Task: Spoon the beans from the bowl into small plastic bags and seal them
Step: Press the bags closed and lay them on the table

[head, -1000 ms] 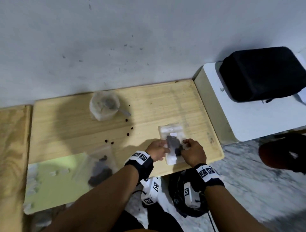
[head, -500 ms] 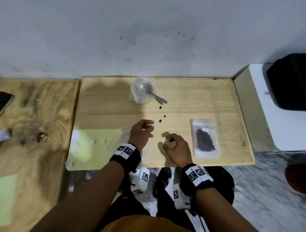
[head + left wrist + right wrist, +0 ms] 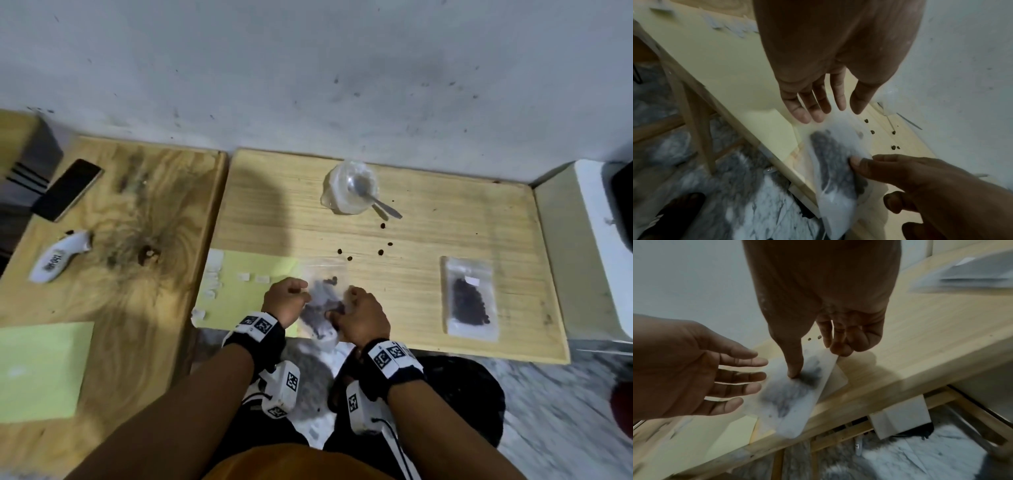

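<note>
A clear bowl [image 3: 349, 186] with a metal spoon [image 3: 373, 200] in it stands at the back of the light wooden table [image 3: 428, 240]. Several loose beans [image 3: 349, 257] lie in front of it. A filled small bag [image 3: 469, 298] lies flat at the right. A second bag of dark beans [image 3: 323, 301] [image 3: 834, 160] [image 3: 795, 395] hangs over the table's front edge. My right hand [image 3: 346, 308] [image 3: 816, 363] pinches it, thumb on top and fingers curled under its edge. My left hand [image 3: 291, 298] [image 3: 830, 113] hovers with straight fingers at the bag's far end.
A green sheet [image 3: 246, 291] with small white labels lies left of the bag. On the darker table at the left are a phone [image 3: 66, 190], a white handheld device [image 3: 58, 260] and another green sheet [image 3: 37, 370]. A white side table [image 3: 599, 246] adjoins the right edge.
One second ago both hands held the first bag at the right. They let it go and moved left empty. Now my right hand pinches the second bag at the front edge.
</note>
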The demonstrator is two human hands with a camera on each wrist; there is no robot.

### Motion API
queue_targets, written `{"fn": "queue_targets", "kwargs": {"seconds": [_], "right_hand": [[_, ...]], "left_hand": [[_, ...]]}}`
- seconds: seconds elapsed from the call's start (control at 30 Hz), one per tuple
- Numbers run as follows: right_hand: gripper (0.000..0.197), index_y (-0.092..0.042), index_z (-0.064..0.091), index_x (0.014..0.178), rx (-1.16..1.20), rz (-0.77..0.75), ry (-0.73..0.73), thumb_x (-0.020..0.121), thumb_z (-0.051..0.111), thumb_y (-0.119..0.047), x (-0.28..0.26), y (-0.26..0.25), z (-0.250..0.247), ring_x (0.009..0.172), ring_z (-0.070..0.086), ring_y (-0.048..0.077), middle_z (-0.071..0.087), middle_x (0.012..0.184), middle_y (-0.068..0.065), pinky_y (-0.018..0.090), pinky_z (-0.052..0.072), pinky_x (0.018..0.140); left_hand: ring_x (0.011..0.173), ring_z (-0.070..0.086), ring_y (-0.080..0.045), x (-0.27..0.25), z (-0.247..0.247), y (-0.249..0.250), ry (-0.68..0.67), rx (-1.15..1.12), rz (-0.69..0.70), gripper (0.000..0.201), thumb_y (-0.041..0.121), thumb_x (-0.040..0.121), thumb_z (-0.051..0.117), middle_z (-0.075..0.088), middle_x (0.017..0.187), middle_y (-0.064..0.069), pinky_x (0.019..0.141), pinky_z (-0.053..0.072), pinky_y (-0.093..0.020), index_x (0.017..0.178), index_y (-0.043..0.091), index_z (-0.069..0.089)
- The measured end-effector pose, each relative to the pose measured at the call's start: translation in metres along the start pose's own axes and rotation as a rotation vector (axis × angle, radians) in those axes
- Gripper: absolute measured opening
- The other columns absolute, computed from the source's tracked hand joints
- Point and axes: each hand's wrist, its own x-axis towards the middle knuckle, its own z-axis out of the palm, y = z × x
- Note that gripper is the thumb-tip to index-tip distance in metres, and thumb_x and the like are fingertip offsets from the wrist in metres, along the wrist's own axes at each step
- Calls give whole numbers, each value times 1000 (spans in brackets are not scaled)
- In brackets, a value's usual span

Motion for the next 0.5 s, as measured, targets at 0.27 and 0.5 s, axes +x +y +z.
{"fn": "queue_targets", "kwargs": {"seconds": [0.27, 0.5], "right_hand": [[51, -26, 56, 119, 163, 31, 41, 74, 80, -23, 1, 6, -5, 96, 62, 21, 61, 106, -5, 31, 51, 82], [23, -29, 67, 93, 312, 38, 77, 78, 75, -14, 4, 12, -11, 83, 66, 13, 69, 91, -8, 23, 50, 74]], "left_hand": [[107, 60, -20, -1, 0, -1, 37, -4, -16, 23, 12, 81, 67, 64, 119, -2, 91, 45, -26, 102, 21, 67], [108, 59, -18, -2, 2, -3, 63, 1, -5, 23, 11, 80, 68, 64, 119, -4, 87, 41, -24, 99, 22, 66]]}}
